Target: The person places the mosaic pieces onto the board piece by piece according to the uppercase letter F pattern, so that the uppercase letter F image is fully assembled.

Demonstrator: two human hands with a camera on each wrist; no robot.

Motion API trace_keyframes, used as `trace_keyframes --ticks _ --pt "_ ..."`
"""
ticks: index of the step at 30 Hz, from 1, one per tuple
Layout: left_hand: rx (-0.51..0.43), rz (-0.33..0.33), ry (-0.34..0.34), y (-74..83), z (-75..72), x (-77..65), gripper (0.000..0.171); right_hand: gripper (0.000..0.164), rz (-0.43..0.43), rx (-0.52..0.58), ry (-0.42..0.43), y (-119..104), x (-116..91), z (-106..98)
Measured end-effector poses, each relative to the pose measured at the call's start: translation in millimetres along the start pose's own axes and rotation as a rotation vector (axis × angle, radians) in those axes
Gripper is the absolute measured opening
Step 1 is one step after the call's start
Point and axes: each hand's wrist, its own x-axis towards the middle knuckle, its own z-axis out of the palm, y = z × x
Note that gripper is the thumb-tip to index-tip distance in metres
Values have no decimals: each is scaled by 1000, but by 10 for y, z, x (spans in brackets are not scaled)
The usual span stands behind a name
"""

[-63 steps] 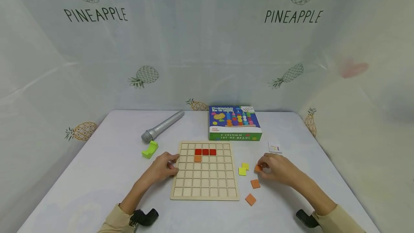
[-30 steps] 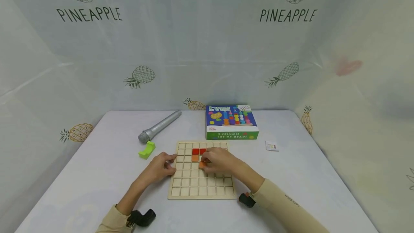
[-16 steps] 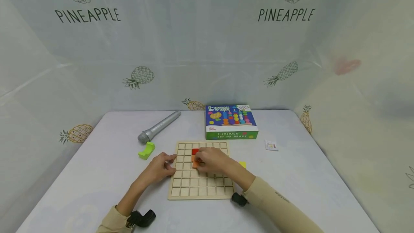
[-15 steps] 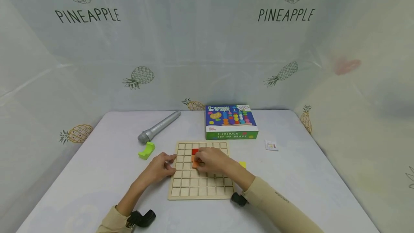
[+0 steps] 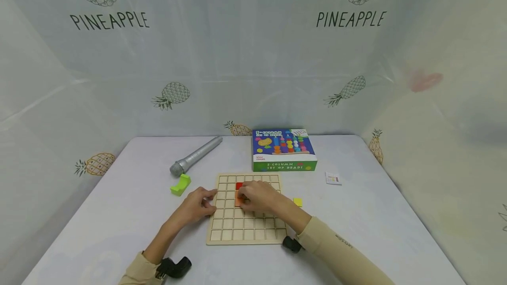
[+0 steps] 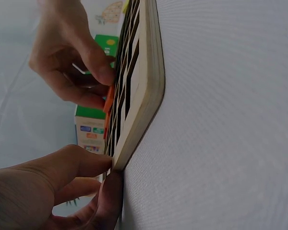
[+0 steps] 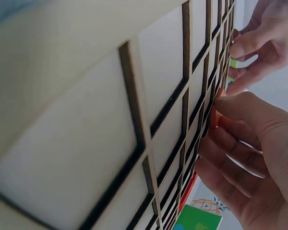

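My right hand (image 5: 258,195) is over the upper middle of a wooden grid board (image 5: 227,235), pinching an orange square tile (image 7: 214,116) between thumb and finger, low at a cell. Just above it in the head view shows another orange tile (image 5: 237,194), and above that a red tile (image 5: 239,185). The rest of the red row is hidden behind the right hand. My left hand (image 5: 195,206) holds the board's left edge, thumb and forefinger spread along it. In the left wrist view, that hand's fingertips (image 6: 103,164) sit right at the board's rim.
A yellow tile (image 5: 298,202) lies right of the board, partly bordered by the right forearm. Behind stands a bead-set box (image 5: 284,149). A silver toy microphone (image 5: 196,157) and a light-green curved piece (image 5: 180,185) lie at left, a small white card (image 5: 333,178) at right.
My right hand has carried an orange tile from the table right of the board onto the board, then slid slightly left under the other orange tile. The left hand stays at the edge.
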Motion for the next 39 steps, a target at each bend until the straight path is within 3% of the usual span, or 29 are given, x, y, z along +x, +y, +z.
trace_keyframes --ticks 14,26,32,39 --pt "6 -5 0 -18 27 -10 56 20 26 22 1 17 -45 -43" --pt "15 -6 -4 19 -2 -11 56 21 132 90 42 310 -460 -328" --pt "11 -10 -7 6 -14 -2 56 19 159 93 40 432 -615 -321" --pt "2 -15 -1 -6 5 -3 57 20 154 125 20 456 -652 -311"
